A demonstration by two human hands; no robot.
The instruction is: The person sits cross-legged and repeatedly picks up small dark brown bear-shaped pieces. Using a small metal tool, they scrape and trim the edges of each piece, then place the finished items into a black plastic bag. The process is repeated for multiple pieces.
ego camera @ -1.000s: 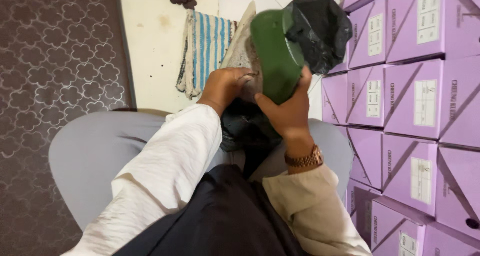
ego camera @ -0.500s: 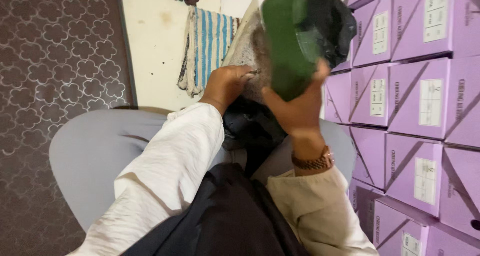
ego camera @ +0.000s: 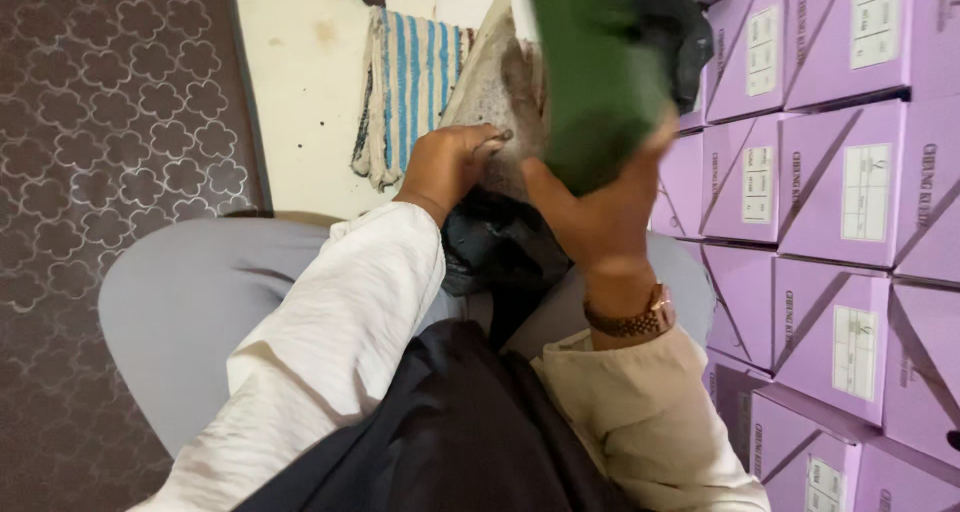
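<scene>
The green shoe [ego camera: 600, 72] is raised far right, blurred, its top cut off. The right hand [ego camera: 600, 212] clasps it from below. The left hand [ego camera: 450, 162] pinches grey paper [ego camera: 490, 82], above a black bag [ego camera: 500, 247]. Purple boxes [ego camera: 840, 172] stack right.

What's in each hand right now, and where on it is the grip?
The right hand holds a green shoe-like piece from below, at its lower end. The left hand pinches the edge of a grey speckled sheet.
</scene>
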